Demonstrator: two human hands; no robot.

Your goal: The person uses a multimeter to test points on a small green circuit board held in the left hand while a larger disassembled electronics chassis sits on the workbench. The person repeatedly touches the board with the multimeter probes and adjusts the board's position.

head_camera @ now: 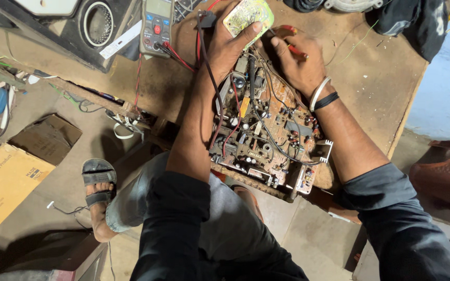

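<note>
Fingers point(253, 28) of the left hand point(230, 47) pinch a small green board point(248, 14), lifted above the big circuit board point(269, 130). Fingers of the right hand point(298, 62) close around a red-handled tool point(294, 48), its tip hidden. Wires still join the big board, which lies on the worktop point(371, 78) edge. A multimeter point(156, 26) with red leads point(180, 57) rests nearby; the work looks unfinished.

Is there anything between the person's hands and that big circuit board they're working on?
Nothing visible blocks them. The left hand already holds a small greenish circuit board right above the large circuit board, with red and black wires running along the forearm. The right hand rests on the board's far edge, gripping a red-handled tool.
</note>
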